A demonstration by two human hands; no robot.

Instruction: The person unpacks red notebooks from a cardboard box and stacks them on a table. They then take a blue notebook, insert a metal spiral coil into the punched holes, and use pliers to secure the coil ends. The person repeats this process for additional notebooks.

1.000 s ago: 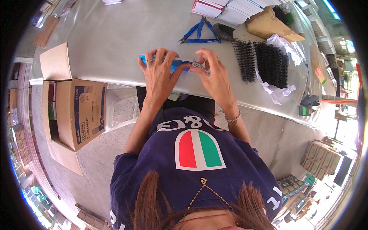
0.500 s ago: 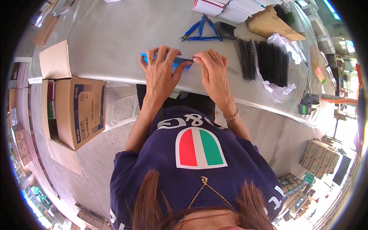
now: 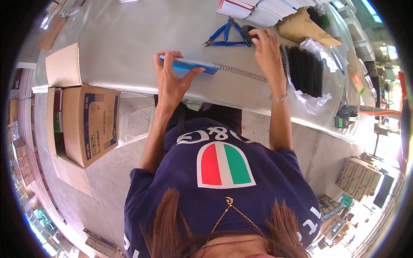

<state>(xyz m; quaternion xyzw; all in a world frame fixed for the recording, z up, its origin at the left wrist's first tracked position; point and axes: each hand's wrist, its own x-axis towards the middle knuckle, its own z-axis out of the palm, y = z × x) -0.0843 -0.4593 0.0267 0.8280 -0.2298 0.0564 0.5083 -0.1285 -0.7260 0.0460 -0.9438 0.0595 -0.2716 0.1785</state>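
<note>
My left hand point(image 3: 171, 77) is closed round a thin blue notebook point(image 3: 193, 66), thumb on its near face and fingers over its far side. Out of the notebook's right end runs a dark spiral binding coil point(image 3: 243, 72), which stretches along the table towards my right wrist. My right hand point(image 3: 269, 53) is up beside the pliers, its thumb and fingers round the right part of a dark rounded object point(image 3: 246, 32). What that object is, I cannot tell. Blue-handled pliers point(image 3: 226, 35) lie just left of it.
Black binding coils point(image 3: 305, 71) lie on crumpled white paper point(image 3: 316, 103) at the right, partly behind my right forearm. Stacked books point(image 3: 266, 10) and a brown paper wrapper point(image 3: 305, 26) stand at the back. An open cardboard box point(image 3: 88, 124) sits left of the grey table point(image 3: 116, 47).
My right hand has left the notebook's end and moved right and away from me to the dark object. More of the coil now shows; my left hand still holds the notebook.
</note>
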